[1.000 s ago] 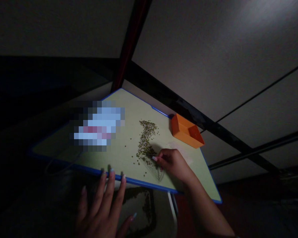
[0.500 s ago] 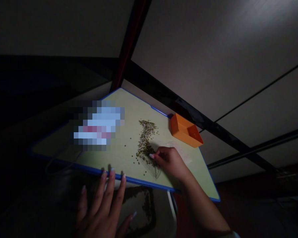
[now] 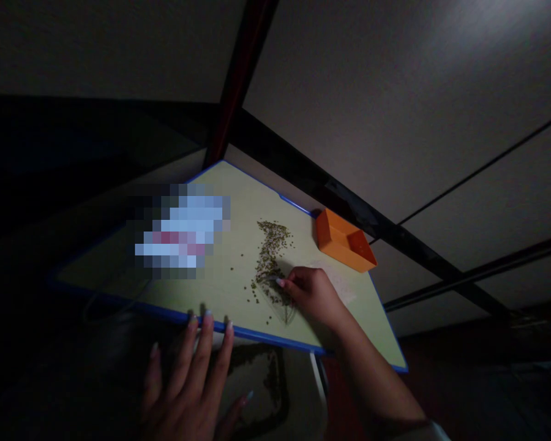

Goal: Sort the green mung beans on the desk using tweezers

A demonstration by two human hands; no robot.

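Observation:
Small dark seeds or grains (image 3: 270,245) lie in a loose strip on the pale yellow-green table top (image 3: 229,190), with several strays around them. At the near end of the strip my right hand (image 3: 314,297) is closed in a pinch. Its fingertips are on the upper edge of a see-through, thin-looking piece of clear plastic (image 3: 282,312), whose full shape is hard to make out over the grains. My left hand (image 3: 190,380) is open, fingers spread, with its fingertips at the table's blue near edge. Nothing is held in it.
An orange open box (image 3: 344,242) stands at the table's right far edge. To the left lies a pixelated bright patch (image 3: 183,226). Below the near edge is a pale chair or stool (image 3: 319,386) with a dark-patterned seat. A wall rises behind the table.
My right hand has shifted slightly up and left over the near end of the grains, and the clear plastic has moved with it. My left hand stays in place.

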